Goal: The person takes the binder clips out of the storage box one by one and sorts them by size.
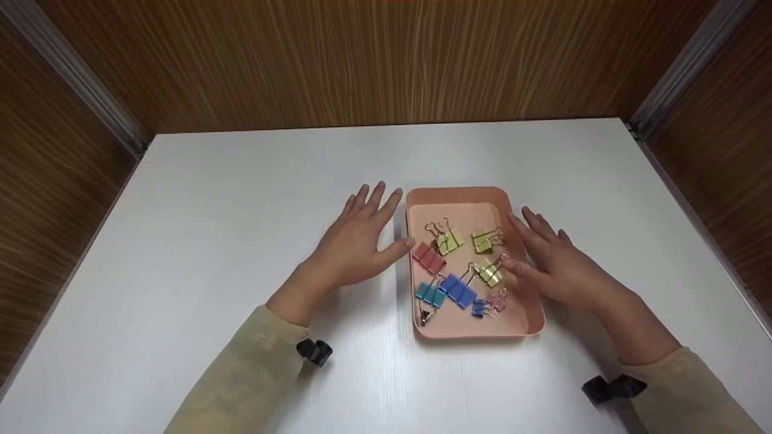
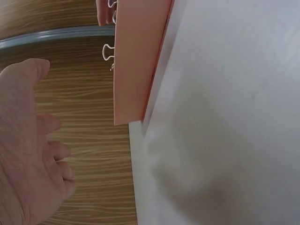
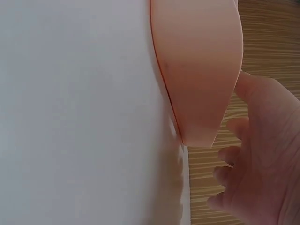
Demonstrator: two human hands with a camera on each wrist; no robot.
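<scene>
Head view shows my two sleeves nearest the worktop's front edge, and beyond them both hands flanking a pink tray that sits a little right of the worktop's middle. My left hand hovers or rests just beside the tray's left wall, fingers straight and spread, thumb tip close to the rim; whether it touches I cannot tell. My right hand lies along the right wall, fingers relaxed and extended, thumb reaching over the rim near a yellow-green clip. Neither grip pinches anything.

To take the tray well, I judge both palms should close on the two long walls evenly, thumbs on the rim, keeping it level so the clips do not slide.

Inside lie loose binder clips: teal and blue toward the near end, red at the left wall, two more yellow-green ones farther back.

The tray's long axis runs from the front edge toward the back edge of the worktop, its far end tilted slightly left.

Left wrist view shows the tray wall close to my palm; right wrist view shows the same.
</scene>
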